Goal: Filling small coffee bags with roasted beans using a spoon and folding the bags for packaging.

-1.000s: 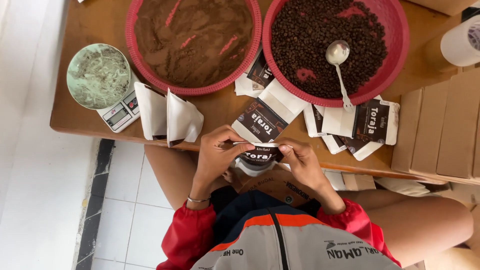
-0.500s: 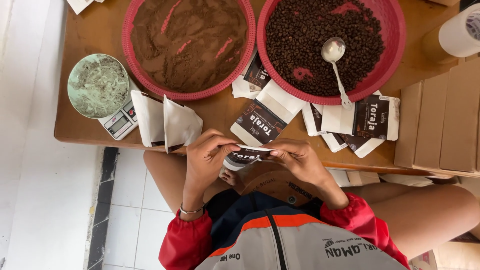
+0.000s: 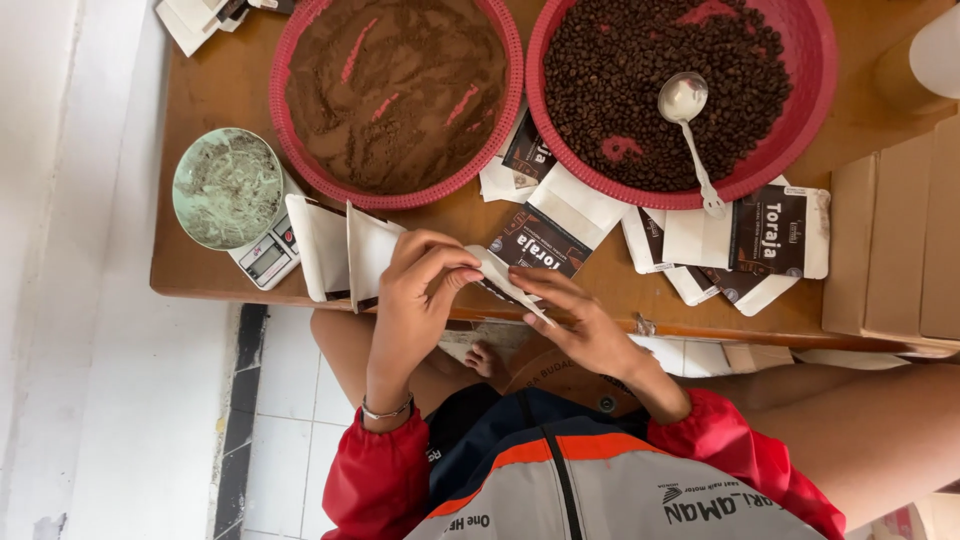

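A: What is held at the table edge?

B: A small white paper pouch with a dark brown printed panel (image 3: pixel 500 277) is gripped between both hands, just over the near edge of the brown wooden table (image 3: pixel 215 90). The left hand (image 3: pixel 415 290) is curled, its thumb and forefingers pinched on the pouch's upper left end. The right hand (image 3: pixel 580 325) is more open, fingers stretched out, with the fingertips pressed on the pouch's lower right end.

A: How is the pouch lying?

B: Its long axis is slanted, from upper left by the left hand down to lower right by the right hand. It is seen nearly edge-on, so which end is the mouth cannot be told.

A: How much seems done?

B: Two white pouches (image 3: pixel 345 250) are stood upright beside the small white digital scale with a green bowl (image 3: pixel 235 200), so some are judged finished. A loose heap of flat printed pouches (image 3: pixel 745 245) is left by the round pink basket of dark roasted beans (image 3: pixel 680 80), where a metal spoon (image 3: pixel 690 120) is laid. The round pink basket of brown ground powder (image 3: pixel 395 90) is well filled, so much seems left.
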